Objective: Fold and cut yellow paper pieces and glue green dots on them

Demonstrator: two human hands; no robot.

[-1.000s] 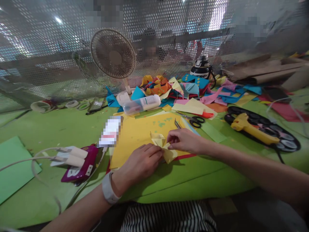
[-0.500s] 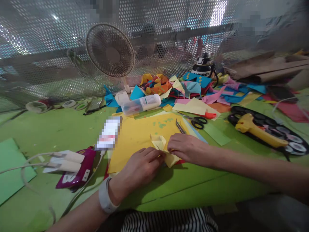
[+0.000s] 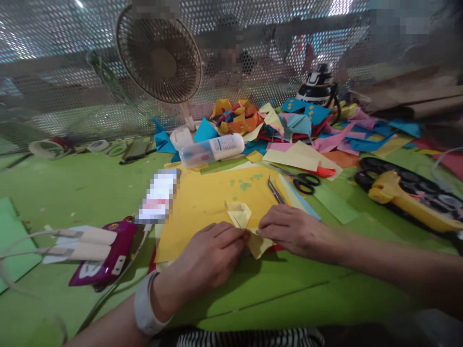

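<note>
A pale yellow folded paper piece (image 3: 243, 222) rests on a large yellow sheet (image 3: 211, 200) on the green table. My left hand (image 3: 208, 255) has its fingers curled and pinches the folded piece from the left. From the right, my right hand (image 3: 289, 230) presses down on the same piece, with the fingertips of both hands meeting at its middle. One pointed flap of the piece sticks up behind my fingers and another lies below them.
Tweezers (image 3: 275, 189) and black scissors (image 3: 302, 182) lie just behind my right hand. A yellow glue gun (image 3: 405, 200) rests on a black tray at right. A purple device (image 3: 108, 253) with white plugs is at left. Fan (image 3: 159, 55), bottle (image 3: 211, 149) and paper scraps (image 3: 289, 130) stand behind.
Both hands have drawn together on the folded paper, pressing it lower onto the sheet. The view has shifted downward and slightly to the right.
</note>
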